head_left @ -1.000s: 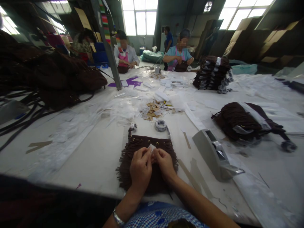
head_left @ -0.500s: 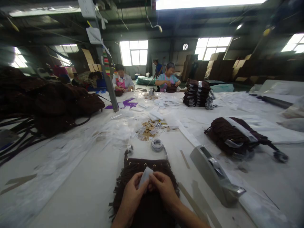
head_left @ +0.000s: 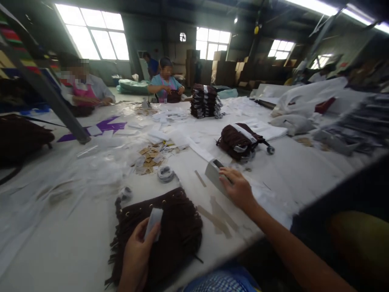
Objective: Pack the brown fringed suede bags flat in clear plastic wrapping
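A dark brown fringed bag (head_left: 174,227) with metal eyelets along its top edge lies flat in front of me. My left hand (head_left: 139,243) is above the bag, pinching a small folded white strip (head_left: 154,221) between thumb and fingers. Off to the right, my right hand (head_left: 238,188) has its fingers curled over the top of a grey tape dispenser (head_left: 212,172). Whether tape is between those fingers is hidden. Wrapped strap ends lie just beyond the bag, one of them a coiled ring (head_left: 165,174).
Brown paper tags (head_left: 148,158) lie scattered ahead. A bundled brown bag (head_left: 240,140) and a stack of bags (head_left: 205,101) stand farther off. A metal post (head_left: 57,97) rises at left. Two people (head_left: 166,83) (head_left: 86,87) work across the table. Plastic sheets cover the left side.
My right hand has left the white strip and moved right onto the tape dispenser. The left hand still holds the strip. My view has turned to the right.
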Tool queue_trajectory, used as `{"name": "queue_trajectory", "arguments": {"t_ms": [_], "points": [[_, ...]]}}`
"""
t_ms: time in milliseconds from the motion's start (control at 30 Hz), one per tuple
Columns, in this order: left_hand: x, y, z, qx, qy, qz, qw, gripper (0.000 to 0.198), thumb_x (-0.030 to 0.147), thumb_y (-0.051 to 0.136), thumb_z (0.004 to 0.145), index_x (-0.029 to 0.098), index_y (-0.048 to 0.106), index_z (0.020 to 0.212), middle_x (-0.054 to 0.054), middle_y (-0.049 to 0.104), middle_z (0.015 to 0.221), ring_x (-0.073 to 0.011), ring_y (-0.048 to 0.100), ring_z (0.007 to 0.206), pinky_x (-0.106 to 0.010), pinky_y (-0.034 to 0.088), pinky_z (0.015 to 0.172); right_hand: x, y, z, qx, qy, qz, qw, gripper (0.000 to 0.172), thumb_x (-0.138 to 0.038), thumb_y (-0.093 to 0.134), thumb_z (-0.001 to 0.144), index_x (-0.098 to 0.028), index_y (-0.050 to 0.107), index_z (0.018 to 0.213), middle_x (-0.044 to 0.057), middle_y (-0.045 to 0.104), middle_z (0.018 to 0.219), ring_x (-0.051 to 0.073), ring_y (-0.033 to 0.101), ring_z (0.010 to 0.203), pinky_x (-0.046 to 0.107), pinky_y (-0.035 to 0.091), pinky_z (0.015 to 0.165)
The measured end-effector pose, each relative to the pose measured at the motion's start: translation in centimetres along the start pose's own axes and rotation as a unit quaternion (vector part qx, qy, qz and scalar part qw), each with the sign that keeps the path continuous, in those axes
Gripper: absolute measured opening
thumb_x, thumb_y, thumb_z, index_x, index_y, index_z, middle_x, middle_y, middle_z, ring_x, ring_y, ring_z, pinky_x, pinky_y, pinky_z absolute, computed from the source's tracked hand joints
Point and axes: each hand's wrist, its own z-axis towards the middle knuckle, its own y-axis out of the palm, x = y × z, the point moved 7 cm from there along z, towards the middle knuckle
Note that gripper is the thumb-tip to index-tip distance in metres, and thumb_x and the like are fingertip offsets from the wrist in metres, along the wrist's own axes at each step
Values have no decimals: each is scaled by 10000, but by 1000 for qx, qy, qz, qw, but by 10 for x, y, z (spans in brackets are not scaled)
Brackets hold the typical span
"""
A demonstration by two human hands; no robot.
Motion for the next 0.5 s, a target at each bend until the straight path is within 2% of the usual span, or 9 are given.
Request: {"name": "queue_trajectory", "arguments": {"t_ms": [67, 133, 200, 300, 400, 500], "points": [[-3, -1, 2, -5, -4, 6, 1000, 594, 472, 822, 635, 174, 661, 1124, -73, 719, 1088, -269, 663, 1012, -358, 515, 890, 43, -28, 0, 19, 68, -53, 996, 243, -370, 606, 848, -188, 741, 936, 127, 666, 1203, 294, 561, 1184, 469, 365, 1085], [-4, -2, 4, -8, 2, 12, 1000, 599, 484, 815, 641, 183, 655, 1132, -68, 713, 1101, -271, 654, 1030, -371, 501, 918, 80, -37, -7, -31, 168, -36, 985, 262, -423, 631, 810, -192, 756, 805, 127, 677, 1195, 318, 558, 1196, 488, 341, 1095], [-5, -4, 4, -2, 9, 18, 1000, 597, 493, 815, 637, 193, 653, 1128, -60, 708, 1106, -271, 641, 1054, -388, 477, 959, 98, -36, -16, -92, 232, 1, 968, 323, -484, 617, 810, -205, 765, 743, 111, 702, 1163, 315, 600, 1147, 480, 374, 1065], [-5, -5, 3, 7, 17, 22, 1000, 586, 494, 820, 627, 205, 652, 1108, -45, 704, 1103, -267, 634, 1065, -409, 454, 1000, 100, -33, -25, -121, 271, 89, 951, 392, -553, 613, 810, -204, 782, 751, 104, 718, 1139, 293, 638, 1105, 438, 423, 1018], [-3, -4, 2, 10, 19, 18, 1000, 588, 494, 827, 614, 206, 653, 1096, -40, 702, 1093, -268, 638, 1058, -424, 454, 1010, 97, -32, -29, -92, 321, 219, 917, 382, -552, 733, 703, -174, 780, 724, 139, 691, 1191, 315, 570, 1209, 433, 369, 1065], [-3, -3, 1, 14, 12, 14, 1000, 605, 490, 833, 604, 207, 649, 1106, -44, 702, 1090, -277, 635, 1069, -442, 451, 1022, 93, -40, -29, -68, 336, 249, 905, 368, -527, 782, 650, -165, 779, 714, 145, 670, 1230, 326, 515, 1268, 443, 295, 1116]]}}
